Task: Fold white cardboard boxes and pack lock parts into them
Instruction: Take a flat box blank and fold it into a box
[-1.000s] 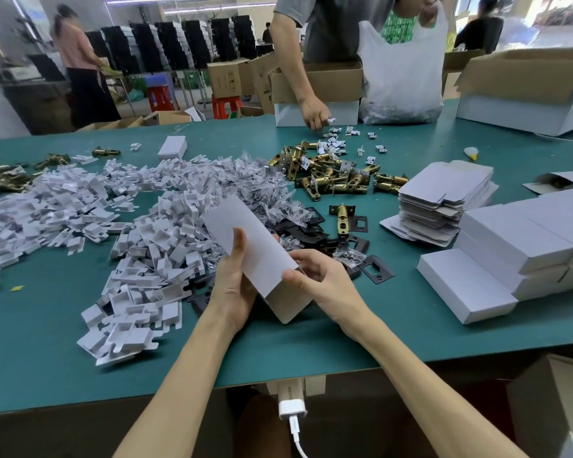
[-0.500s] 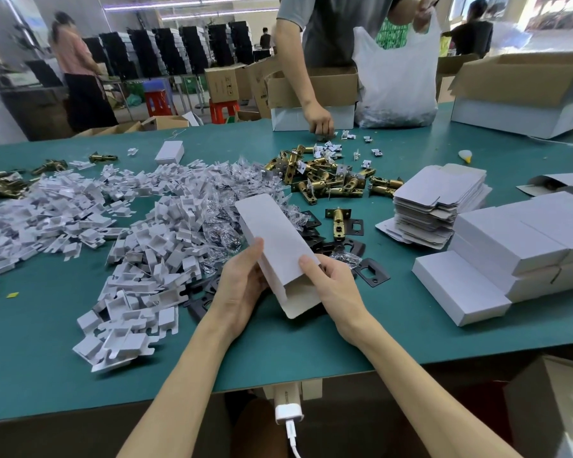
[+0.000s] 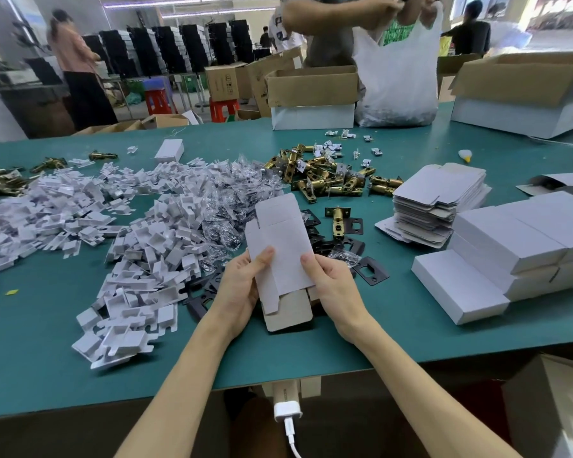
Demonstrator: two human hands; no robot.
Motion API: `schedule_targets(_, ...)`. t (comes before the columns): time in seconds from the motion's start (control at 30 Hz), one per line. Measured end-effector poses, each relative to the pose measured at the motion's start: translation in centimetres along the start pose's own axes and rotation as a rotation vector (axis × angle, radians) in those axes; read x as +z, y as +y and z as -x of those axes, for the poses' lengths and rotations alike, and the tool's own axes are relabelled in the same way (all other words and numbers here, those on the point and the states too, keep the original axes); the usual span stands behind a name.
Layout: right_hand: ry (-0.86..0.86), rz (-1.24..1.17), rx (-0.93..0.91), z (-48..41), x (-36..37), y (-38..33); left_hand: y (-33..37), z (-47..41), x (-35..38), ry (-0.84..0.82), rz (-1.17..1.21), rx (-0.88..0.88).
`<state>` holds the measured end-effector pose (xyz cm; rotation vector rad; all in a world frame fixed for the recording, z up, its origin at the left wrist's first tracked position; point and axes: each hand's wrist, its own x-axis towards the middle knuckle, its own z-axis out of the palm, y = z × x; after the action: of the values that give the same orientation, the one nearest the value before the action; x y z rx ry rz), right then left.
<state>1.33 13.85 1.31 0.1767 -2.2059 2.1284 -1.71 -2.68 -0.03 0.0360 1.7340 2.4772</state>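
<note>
Grip: two-handed on the white box (image 3: 280, 249), held over the desk (image 3: 47, 342) just inside the middle of its near edge, with the long axis running away from the person. The left hand (image 3: 239, 285) clasps the left long side and the right hand (image 3: 334, 285) clasps the right. Both thumbs press flat on the top panel and the other fingers wrap underneath, out of sight. The symmetric hold reads as a squeeze along the two side creases, to pop the flat sleeve into a tube. Both ends are unclosed: the far flap stands open and the near flap hangs toward the person, brown inner face up. The sleeve looks only partly squared, though this angle hides its depth. Judged step: forming, with packing not yet begun. Stock is laid out by reach. The flat blanks (image 3: 440, 200) are stacked toward the right edge. The finished boxes (image 3: 510, 246) are piled just beside them nearer the right front corner, clear of the work spot. The brass latches (image 3: 331, 183) lie beyond the box toward the desk centre. The black plates (image 3: 371, 271) lie just right of the right hand. The white plastic inserts (image 3: 153, 259) are heaped across the left half. The near flap probably needs tucking first, to give parts a floor.
</note>
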Motion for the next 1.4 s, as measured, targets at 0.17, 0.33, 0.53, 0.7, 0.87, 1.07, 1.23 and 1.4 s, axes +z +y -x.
schedule_targets(0.17,-0.002,-0.009,0.022,-0.1,0.0,0.2,-0.3,-0.3,-0.1,0.053,-0.025,-0.003)
schedule_targets(0.33,-0.007,-0.026,0.024,-0.1,0.0,0.3,-0.2,-0.2,-0.2,0.041,-0.042,0.000)
schedule_targets(0.53,0.047,-0.038,0.032,-0.3,-0.1,0.7,-0.4,0.1,0.1,-0.001,-0.068,0.045)
schedule_targets(0.7,0.061,-0.024,0.028,-0.5,0.0,0.9,-0.4,0.0,0.2,-0.009,-0.079,0.106)
schedule_targets(0.87,0.020,0.006,-0.012,-0.5,0.1,0.9,-0.4,0.0,0.3,0.009,-0.070,0.113)
schedule_targets(1.07,0.014,-0.125,0.009,-0.7,-0.2,0.8,-0.3,0.2,0.8,-0.010,-0.134,0.110)
schedule_targets(1.23,-0.007,-0.169,-0.011,-0.8,-0.3,0.7,0.0,0.4,0.8,-0.049,-0.173,0.117)
schedule_targets(1.4,0.013,-0.213,-0.007,-0.8,-0.3,0.7,-0.1,0.4,1.0,-0.053,-0.216,0.105)
